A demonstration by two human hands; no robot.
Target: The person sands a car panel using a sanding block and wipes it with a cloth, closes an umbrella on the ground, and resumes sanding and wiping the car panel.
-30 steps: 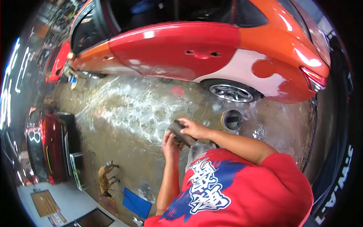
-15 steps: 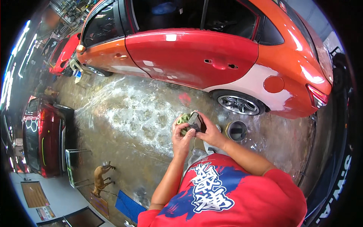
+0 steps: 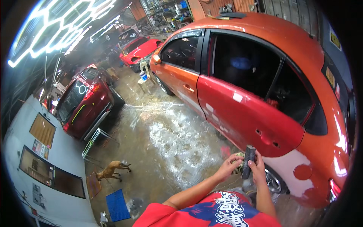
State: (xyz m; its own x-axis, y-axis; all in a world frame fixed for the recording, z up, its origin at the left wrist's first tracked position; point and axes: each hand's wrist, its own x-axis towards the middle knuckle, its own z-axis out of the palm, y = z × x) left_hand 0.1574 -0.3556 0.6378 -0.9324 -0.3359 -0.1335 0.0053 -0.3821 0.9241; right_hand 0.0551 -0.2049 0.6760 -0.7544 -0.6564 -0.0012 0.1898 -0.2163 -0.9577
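Note:
My right hand [image 3: 258, 168] grips a dark grey block [image 3: 248, 162], shaped like a sanding block, standing nearly upright between thumb and fingers. Close beside it, my left hand [image 3: 230, 166] has its fingers bent over a crumpled green cloth-like piece [image 3: 239, 154], mostly hidden behind them. Both hands are in front of my body, near the orange car's rear wheel [image 3: 275, 181]. The car's red rear door [image 3: 242, 113] has pale patches and bare handle openings. Below and behind it lies a whitish primed area [image 3: 289, 166] around the round fuel flap [image 3: 303, 171].
A dark red car [image 3: 83, 102] stands at the left, and a red car [image 3: 140, 49] farther back. A plastic chair [image 3: 145, 77] holds a blue-and-white container. On the wet, whitish-streaked floor [image 3: 177, 147] are a brown dog [image 3: 112, 170], a metal frame [image 3: 92, 142] and a blue mat [image 3: 117, 205].
My view has swung up and leftward, so hands and car sit farther right in it. The dark block has turned more upright in my right hand. The round bucket has left the view.

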